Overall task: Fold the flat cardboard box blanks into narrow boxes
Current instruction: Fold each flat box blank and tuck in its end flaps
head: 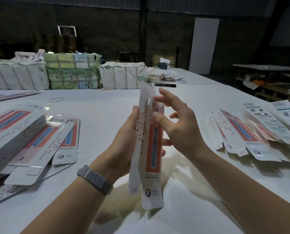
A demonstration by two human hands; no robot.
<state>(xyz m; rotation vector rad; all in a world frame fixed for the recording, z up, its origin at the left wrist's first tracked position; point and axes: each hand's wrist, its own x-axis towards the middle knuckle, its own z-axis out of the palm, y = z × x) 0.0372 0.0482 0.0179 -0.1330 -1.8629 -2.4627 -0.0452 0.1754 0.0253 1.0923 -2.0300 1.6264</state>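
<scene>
The box blank point(149, 149) is held above the near edge of the worktop point(107, 107), upright and tilted slightly away, between both hands. The left hand point(124, 142) grasps it from the left side: thumb along the left panel edge, fingertips showing past the right edge behind the card. The right hand point(178, 125) is released, fingers spread; one fingertip appears to touch the right edge near the top, though contact cannot be confirmed.

Procedure, as judged from this state: the blank is partly raised into a sleeve. Keep the left grasp at mid-length so the long panels do not bow. Press with the right fingers along the long score line, not on the panel face, and square the section before tucking the end flaps. The lower flaps, one marked "QF", hang free and should be left until the sleeve holds its shape.

Material: thin coated card, glossy, white with a red panel enclosing a blue strip; creases readily and dents under point pressure.

To the left, a loose heap of flat blanks point(39, 137) lies on the worktop; to the right, a fanned row of blanks point(252, 132), some showing barcoded backs. Further off lie a rubber band point(56, 99) and a dark phone point(165, 85). At the far edge stand strapped paper-wrapped bundles point(70, 71)
</scene>
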